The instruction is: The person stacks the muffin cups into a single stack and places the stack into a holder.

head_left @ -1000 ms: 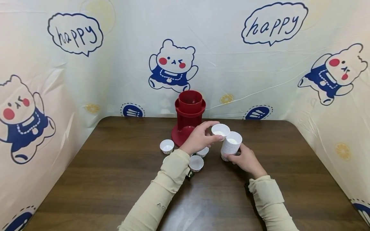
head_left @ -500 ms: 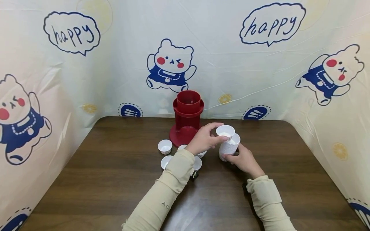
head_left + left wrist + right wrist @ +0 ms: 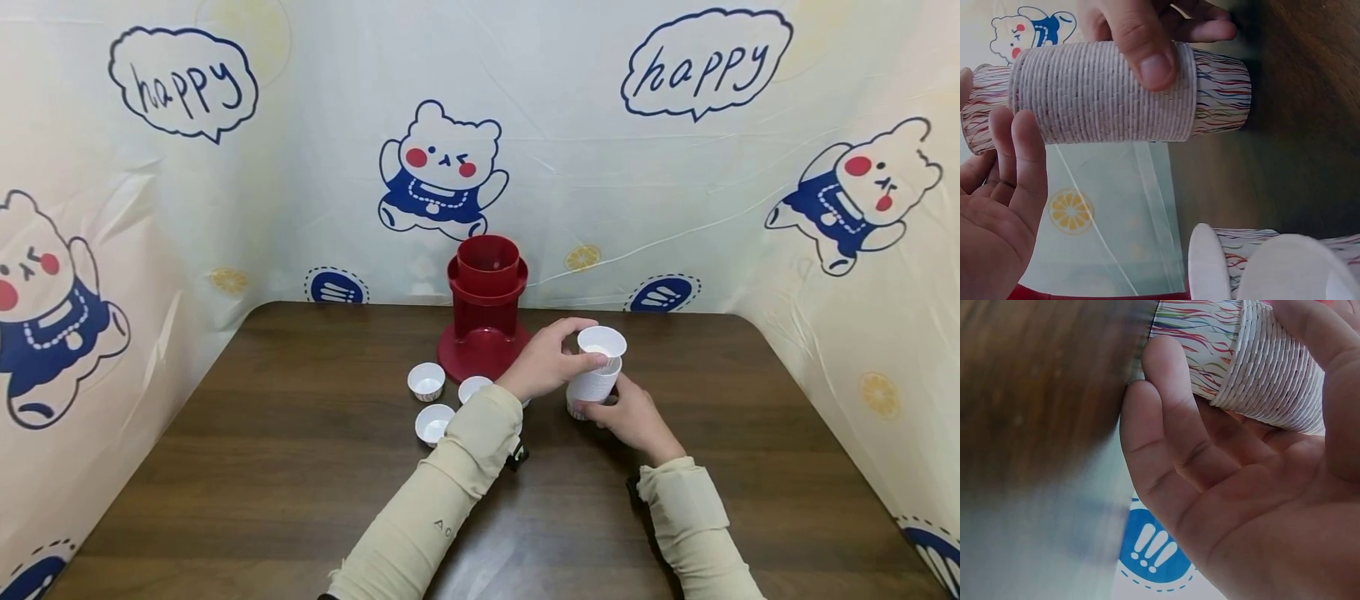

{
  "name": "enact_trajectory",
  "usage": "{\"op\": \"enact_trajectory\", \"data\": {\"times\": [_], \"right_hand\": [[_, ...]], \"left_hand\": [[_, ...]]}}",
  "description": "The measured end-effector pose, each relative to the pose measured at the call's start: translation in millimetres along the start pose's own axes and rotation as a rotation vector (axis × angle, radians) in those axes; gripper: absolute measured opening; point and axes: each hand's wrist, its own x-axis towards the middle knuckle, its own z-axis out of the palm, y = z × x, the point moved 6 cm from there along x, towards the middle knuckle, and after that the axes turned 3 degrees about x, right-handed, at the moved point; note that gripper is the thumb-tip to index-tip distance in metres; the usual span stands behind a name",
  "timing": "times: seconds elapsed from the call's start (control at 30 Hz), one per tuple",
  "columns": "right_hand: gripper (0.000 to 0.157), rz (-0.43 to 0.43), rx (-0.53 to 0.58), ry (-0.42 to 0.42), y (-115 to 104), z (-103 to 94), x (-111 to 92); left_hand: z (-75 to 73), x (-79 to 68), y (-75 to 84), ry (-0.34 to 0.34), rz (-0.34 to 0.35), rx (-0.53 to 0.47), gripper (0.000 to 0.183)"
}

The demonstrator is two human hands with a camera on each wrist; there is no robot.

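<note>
My left hand pinches a white paper baking cup by its side in the head view, right over the top of a tall nested stack of the same cups. In the left wrist view this cup, with colourful wavy lines, sits at the stack's end, touching or partly nested; I cannot tell which. The right hand grips the stack near its base, thumb in front. Its fingers curl beside the patterned bottom cup in the right wrist view.
Loose paper cups stand upright on the brown table, left of the stack; my left sleeve partly hides some. Behind them rises a red cylindrical holder on a round base. A printed curtain encloses the back and sides.
My left hand has moved slightly right with its cup, from beside the stack's top to directly over it. The right hand keeps its grip, and the stack has barely moved.
</note>
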Motion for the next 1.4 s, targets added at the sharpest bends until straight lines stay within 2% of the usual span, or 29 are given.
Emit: {"op": "enact_trajectory", "data": {"times": [0.23,0.57,1.0,1.1,1.3,1.4], "right_hand": [[0.064,-0.009,-0.003,-0.003,-1,0.3,0],[0.062,-0.007,0.004,-0.001,-2,0.8,0],[0.062,0.003,0.012,-0.004,-1,-0.6,-1],[0.063,0.002,0.003,-0.001,-1,-1.3,-2],[0.063,-0.002,-0.007,0.002,0,-2.0,-2],[0.064,-0.002,-0.005,-0.001,-1,-1.3,-1]], "left_hand": [[4.9,-0.1,-7.1,0.002,-0.015,0.072,0.057],[10.7,-1.8,-14.5,-0.030,-0.027,0.093,0.060],[18.0,-6.1,-24.1,-0.087,-0.111,0.019,0.065],[18.6,-7.6,-22.2,-0.098,-0.116,0.070,0.065],[13.7,-16.7,-19.7,-0.133,-0.136,0.246,0.063],[5.8,-27.0,-20.6,-0.139,-0.141,0.254,0.060]]}}
